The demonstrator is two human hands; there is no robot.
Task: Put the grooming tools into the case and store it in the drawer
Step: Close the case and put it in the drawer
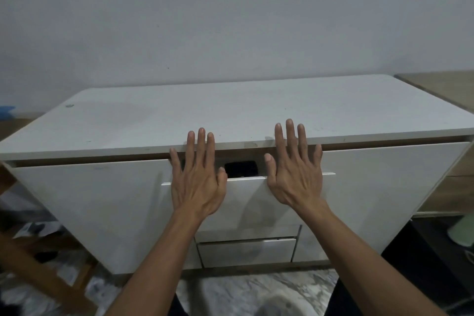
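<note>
Case [241, 169]: dark, only partly visible through narrow gap at top of upper middle drawer [246, 202]; lies inside drawer, between the two hands. Contents not visible. Drawer front white, slightly out from cabinet [359, 187], gap small.

Left hand [197, 185]: flat on drawer front, fingers straight and spread, tips reaching over front edge of cabinet top [230, 113]; thumb near gap, just left of case. Nothing gripped.

Right hand [295, 177]: same pose, palm flat on drawer front, fingers extended, tips over cabinet top edge; thumb just right of case. Nothing gripped. Whether fingertips touch the top or hover: cannot tell.

Lower drawer [247, 251]: below, white, narrow gap at its top too.

Cabinet white, brown edge trim, against pale wall [230, 20]. Marbled grey floor [256, 290] below. Wooden frame [38, 259] at lower left, blurred dark clutter behind it. Pale green object [461, 231] at right edge, unclear what. Blue bit [6, 110] at far left edge.
</note>
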